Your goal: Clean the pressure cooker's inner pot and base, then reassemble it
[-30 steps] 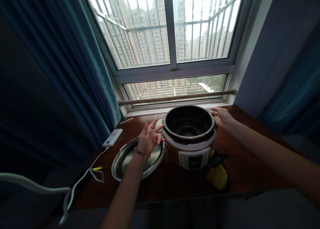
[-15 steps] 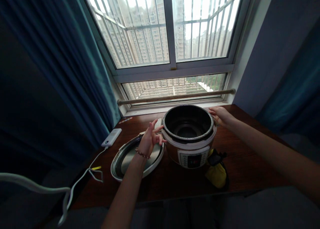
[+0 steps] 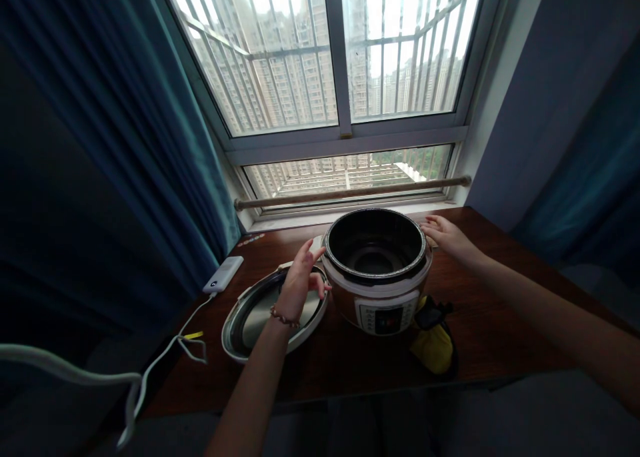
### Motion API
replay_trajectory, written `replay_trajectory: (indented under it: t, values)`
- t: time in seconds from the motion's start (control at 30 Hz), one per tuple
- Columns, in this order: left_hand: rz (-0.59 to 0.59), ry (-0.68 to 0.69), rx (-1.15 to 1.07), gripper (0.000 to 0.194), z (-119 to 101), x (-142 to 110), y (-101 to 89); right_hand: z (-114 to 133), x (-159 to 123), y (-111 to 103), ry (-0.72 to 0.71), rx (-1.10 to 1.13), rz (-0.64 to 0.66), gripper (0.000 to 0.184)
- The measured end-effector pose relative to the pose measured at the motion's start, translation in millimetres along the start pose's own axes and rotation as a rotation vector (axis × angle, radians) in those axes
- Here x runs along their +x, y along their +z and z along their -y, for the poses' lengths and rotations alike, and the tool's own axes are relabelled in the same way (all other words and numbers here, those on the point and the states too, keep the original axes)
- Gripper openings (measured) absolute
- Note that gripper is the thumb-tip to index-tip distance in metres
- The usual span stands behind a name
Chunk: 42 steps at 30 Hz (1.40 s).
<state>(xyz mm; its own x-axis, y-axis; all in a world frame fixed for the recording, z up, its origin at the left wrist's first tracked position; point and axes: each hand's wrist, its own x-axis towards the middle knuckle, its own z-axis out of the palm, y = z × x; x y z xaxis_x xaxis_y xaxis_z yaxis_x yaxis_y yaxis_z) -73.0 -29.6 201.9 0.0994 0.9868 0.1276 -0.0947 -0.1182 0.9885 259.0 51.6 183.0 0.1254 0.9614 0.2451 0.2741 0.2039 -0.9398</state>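
An open electric pressure cooker (image 3: 380, 290) with a dark inner pot (image 3: 375, 247) stands on a brown wooden table (image 3: 500, 324) by the window. Its round metal lid (image 3: 250, 320) lies upside down to the left of it. My left hand (image 3: 300, 280), wearing a bead bracelet, hovers over the lid close to the cooker's left side, fingers loosely apart and holding nothing. My right hand (image 3: 445, 236) is at the cooker's right rear rim, fingers spread, just beside it.
A yellow and black pouch (image 3: 435, 340) lies in front of the cooker at the right. A white power bank (image 3: 223, 274) with a white cable (image 3: 165, 357) sits at the table's left edge. Dark teal curtains (image 3: 125, 164) hang on the left; a wooden rod (image 3: 350, 192) crosses the window sill.
My right hand has lifted slightly off the cooker's rim and opened. My left hand has lowered a little and its fingers have drawn closer to the cooker's side.
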Motion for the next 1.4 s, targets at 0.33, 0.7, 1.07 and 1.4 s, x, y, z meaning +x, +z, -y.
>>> replay_trajectory:
  t: [0.33,0.7,1.07,1.4]
  values:
    - [0.038,-0.01,0.124,0.066,7,-11,13.6,-4,-9,4,-0.138,-0.289,0.062,0.049]
    - [-0.045,0.063,0.092,0.043,18,-92,-3.5,42,-71,8,-0.235,0.06,-0.123,0.045]
    - [-0.519,-0.5,-0.053,0.05,159,-159,-66.3,26,-219,181,0.902,0.895,0.359,0.057]
    - [-0.724,-0.302,-0.226,0.043,154,-108,-102.0,12,-167,281,0.979,0.941,0.129,0.007]
